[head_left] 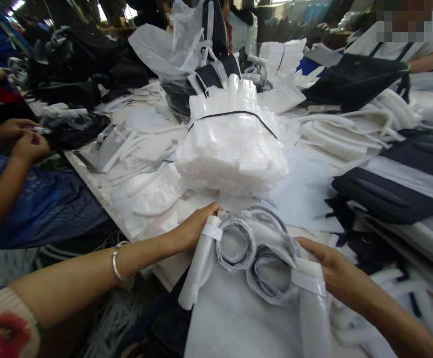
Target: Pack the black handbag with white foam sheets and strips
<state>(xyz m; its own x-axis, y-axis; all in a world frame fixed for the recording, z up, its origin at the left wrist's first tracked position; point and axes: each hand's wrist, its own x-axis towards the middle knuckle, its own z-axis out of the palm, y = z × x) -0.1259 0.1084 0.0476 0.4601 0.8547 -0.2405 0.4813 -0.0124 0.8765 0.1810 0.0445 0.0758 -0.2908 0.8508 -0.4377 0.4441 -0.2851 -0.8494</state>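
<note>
In front of me is what looks like a bag under a white sheet [238,313]. On its top lie two coiled straps [235,243] in clear plastic. White wrapped tubes with paper bands stand at both sides, a left tube [197,268] and a right tube [313,308]. My left hand [205,221] is closed at the upper left corner, by the left tube's top; its fingertips are partly hidden. My right hand [322,256] grips the upper right side, its fingers partly hidden behind the coil and the right tube.
A banded stack of clear plastic bags [234,149] stands just beyond. Dark bags [384,194] lie at the right, with loose white tubes [384,298] below. White strips and sheets cover the table [89,174]. A co-worker's hands [26,139] work at the left.
</note>
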